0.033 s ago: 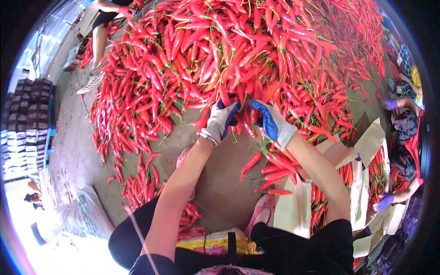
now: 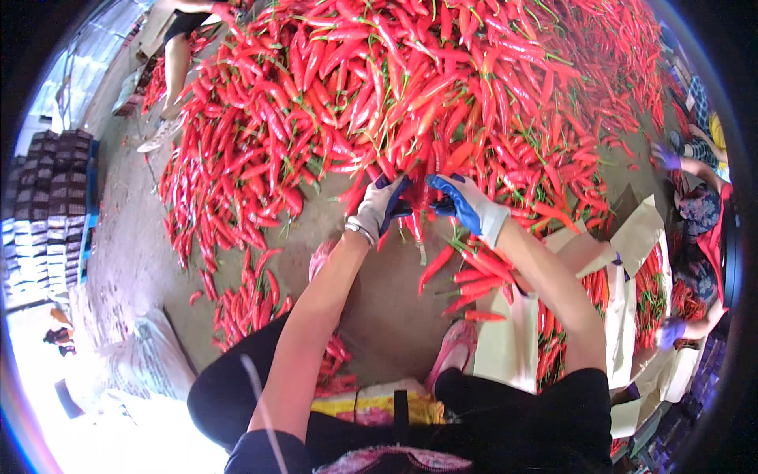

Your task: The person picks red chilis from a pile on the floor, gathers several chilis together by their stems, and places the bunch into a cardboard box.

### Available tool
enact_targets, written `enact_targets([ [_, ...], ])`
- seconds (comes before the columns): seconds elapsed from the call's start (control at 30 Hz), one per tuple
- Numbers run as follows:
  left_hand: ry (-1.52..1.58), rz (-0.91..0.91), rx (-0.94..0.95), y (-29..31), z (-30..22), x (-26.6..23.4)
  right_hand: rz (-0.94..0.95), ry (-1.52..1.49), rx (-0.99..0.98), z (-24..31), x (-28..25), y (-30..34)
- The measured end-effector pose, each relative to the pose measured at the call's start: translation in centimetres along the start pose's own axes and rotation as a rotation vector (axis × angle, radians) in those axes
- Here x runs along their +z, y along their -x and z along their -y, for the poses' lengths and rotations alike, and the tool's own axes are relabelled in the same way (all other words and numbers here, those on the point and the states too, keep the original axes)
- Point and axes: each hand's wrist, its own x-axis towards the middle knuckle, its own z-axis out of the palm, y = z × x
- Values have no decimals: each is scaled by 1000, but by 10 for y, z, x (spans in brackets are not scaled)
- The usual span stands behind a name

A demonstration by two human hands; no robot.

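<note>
I've got both hands at the near edge of the big red chili pile (image 2: 371,87), heaped on the floor (image 2: 387,316). Gloves are white and blue.

Left hand (image 2: 383,204): fingers bent, chilies right up against it; can't tell whether it has one gripped. Right hand (image 2: 467,207): half curled, fingertips pointing left at the chilies in the gap; can't tell on grip either. Chilies between hands (image 2: 417,227) hang tips-down, one pale end lowest.

Loose chilies (image 2: 480,272) just below the right wrist, near pale paper sacks (image 2: 509,355) with chilies in them. Smaller chili heap (image 2: 246,312) on the floor left of the left forearm. Pink shoe (image 2: 453,347) between that loose bunch and my lap.

Co-worker's purple glove (image 2: 669,333) far right, by the sacks. Another person's leg (image 2: 177,67) upper left, beside the pile.
</note>
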Motion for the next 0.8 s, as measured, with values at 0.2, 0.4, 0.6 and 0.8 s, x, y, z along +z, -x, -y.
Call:
enact_targets([
  [0.2, 152, -136, -65, 59, 72, -90, 178, 236, -47, -52, -34, 65],
  [0.4, 260, -174, 79, 140, 109, -106, 53, -54, 96, -175, -52, 163],
  [0.6, 564, -110, 89, 185, 154, -155, 281, -150, 148, -267, 0, 177],
  [0.8, 715, -25, -2, 223, 175, -120, 270, 9, 33, -233, 14, 224],
])
